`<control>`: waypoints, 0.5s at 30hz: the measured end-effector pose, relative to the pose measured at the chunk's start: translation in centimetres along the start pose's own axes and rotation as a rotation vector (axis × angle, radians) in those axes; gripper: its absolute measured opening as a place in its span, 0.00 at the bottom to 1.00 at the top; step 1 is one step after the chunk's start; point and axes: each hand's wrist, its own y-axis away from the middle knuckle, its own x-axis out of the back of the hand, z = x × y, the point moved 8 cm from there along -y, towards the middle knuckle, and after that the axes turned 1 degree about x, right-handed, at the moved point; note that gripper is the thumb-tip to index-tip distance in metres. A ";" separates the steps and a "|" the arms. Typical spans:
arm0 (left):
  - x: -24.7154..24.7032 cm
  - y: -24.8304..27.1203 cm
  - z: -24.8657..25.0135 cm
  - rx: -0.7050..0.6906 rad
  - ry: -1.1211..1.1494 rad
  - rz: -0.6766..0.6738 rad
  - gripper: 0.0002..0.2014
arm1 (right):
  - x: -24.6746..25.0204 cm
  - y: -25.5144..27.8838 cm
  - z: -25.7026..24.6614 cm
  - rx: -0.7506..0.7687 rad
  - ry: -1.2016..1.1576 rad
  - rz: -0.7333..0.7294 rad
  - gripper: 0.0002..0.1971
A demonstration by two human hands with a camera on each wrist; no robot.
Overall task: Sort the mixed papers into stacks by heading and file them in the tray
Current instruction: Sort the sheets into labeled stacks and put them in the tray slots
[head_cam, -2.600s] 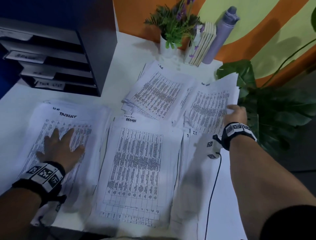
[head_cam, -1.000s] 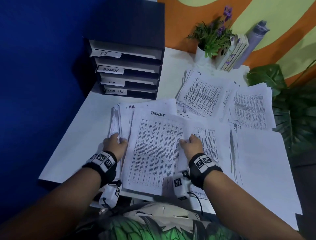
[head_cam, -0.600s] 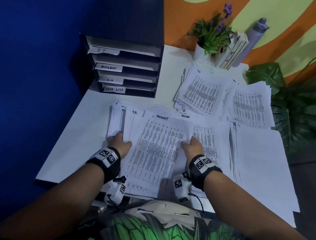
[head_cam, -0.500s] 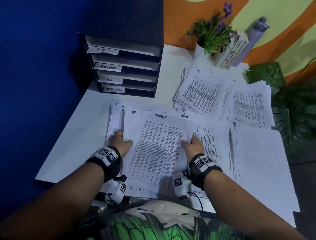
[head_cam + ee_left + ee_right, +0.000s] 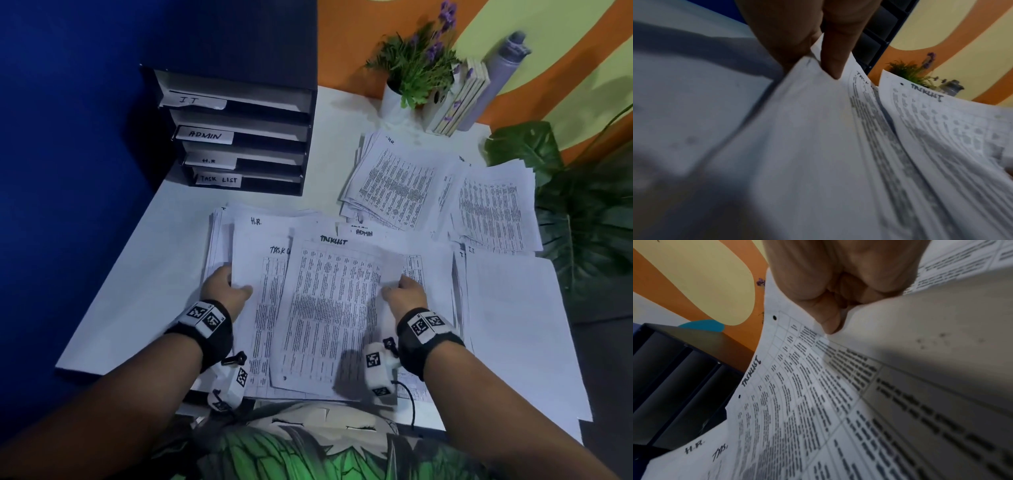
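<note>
Now that the TASKLIST sheet [image 5: 329, 308] has lifted off the near pile, my right hand [image 5: 406, 296] pinches its right edge, my left hand [image 5: 222, 291] pinches the sheets beneath; its tray [image 5: 239, 144] slot waits.

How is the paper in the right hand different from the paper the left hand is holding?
The right hand pinches the top sheet, headed TASKLIST, which lies uppermost with its whole table showing. The left hand grips the sheet beneath it, headed H.R. at its top, mostly covered and largely blank where visible. The top sheet sits tilted; the H.R. sheet lies straighter. Both are white, hand-labelled pages on the same pile.
</note>
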 end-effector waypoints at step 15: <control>-0.7 0.9 2.6 -0.040 -0.009 -0.004 0.19 | -1.2 1.7 -2.1 0.131 0.167 0.002 0.24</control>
